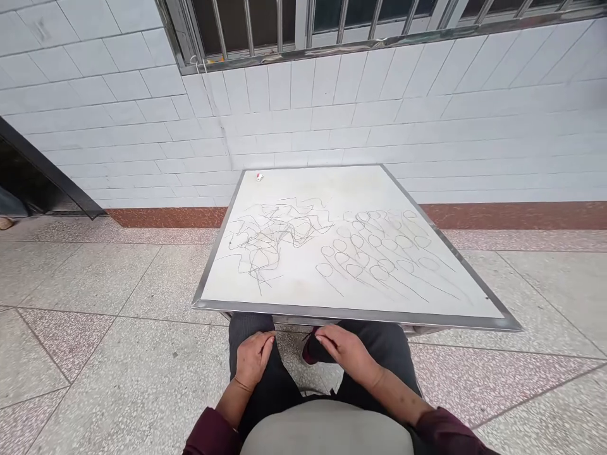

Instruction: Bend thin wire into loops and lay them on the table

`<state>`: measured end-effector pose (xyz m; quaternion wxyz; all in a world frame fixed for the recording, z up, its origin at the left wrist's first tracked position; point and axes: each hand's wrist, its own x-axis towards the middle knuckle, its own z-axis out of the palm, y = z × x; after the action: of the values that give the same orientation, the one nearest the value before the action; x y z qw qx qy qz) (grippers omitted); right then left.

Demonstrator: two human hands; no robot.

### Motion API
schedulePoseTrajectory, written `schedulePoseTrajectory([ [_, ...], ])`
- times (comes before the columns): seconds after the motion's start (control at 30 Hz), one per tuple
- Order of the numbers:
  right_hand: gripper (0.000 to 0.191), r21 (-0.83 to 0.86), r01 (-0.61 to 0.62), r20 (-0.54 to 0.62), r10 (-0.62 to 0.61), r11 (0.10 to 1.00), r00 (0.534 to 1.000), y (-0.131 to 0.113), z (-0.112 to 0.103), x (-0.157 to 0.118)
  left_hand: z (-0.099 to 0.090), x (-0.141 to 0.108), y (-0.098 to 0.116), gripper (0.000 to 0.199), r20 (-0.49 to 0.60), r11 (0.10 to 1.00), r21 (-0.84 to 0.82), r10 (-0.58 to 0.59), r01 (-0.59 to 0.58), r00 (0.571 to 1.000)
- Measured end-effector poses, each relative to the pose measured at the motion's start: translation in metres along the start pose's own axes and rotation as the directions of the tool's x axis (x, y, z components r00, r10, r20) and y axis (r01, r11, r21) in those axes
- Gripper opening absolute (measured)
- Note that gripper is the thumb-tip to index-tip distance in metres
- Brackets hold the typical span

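My left hand [255,359] rests on my left thigh, its fingers curled together and the thumb lying alongside them. On my right thigh lies my right hand [348,352], also closed, with its fingers bent inward. Nothing shows in either hand, and both are below the near edge of a white-topped table [294,291] with a grey metal rim. Thin dark wavy strands [277,234], like bent wire, lie tangled on its left half. To their right are several thin strands with a round loop and a straight tail [379,272], set in slanting rows.
A small red and white object [259,177] sits at the table's far left corner. Behind stands a white tiled wall [294,136] with a barred window [279,28] above. At the far left is a dark doorway [28,177]. The floor [118,366] is speckled stone.
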<state>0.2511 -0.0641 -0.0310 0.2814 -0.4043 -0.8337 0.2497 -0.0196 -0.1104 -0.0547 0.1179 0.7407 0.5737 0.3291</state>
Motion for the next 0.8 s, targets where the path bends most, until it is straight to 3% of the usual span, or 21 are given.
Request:
schedulePoseTrajectory([
  [0.13,0.029,-0.150,0.081,-0.138,-0.102,0.985,0.985,-0.016,-0.010,0.057,0.000,-0.002,-0.007,0.025,-0.009,0.997,0.042,0.062,-0.062,0.998],
  [0.23,0.053,-0.392,0.029,-0.202,-0.116,0.920,0.972,0.005,-0.022,0.082,-0.001,-0.004,-0.013,0.025,-0.036,0.993,0.063,0.102,-0.099,0.994],
  [0.37,0.076,-0.545,-0.031,-0.119,-0.041,0.838,0.992,0.040,-0.027,0.091,-0.002,-0.006,-0.018,0.025,-0.075,0.987,0.092,0.142,-0.135,0.987],
  [0.57,0.080,-0.534,-0.099,-0.021,0.104,0.840,0.994,0.051,-0.019,0.100,0.000,-0.001,-0.017,0.027,-0.107,0.970,0.140,0.215,-0.199,0.971],
  [0.8,0.083,-0.450,-0.302,-0.031,0.323,0.840,0.946,0.045,-0.020,0.134,0.008,0.005,-0.029,0.029,-0.158,0.932,0.196,0.336,-0.304,0.928],
])
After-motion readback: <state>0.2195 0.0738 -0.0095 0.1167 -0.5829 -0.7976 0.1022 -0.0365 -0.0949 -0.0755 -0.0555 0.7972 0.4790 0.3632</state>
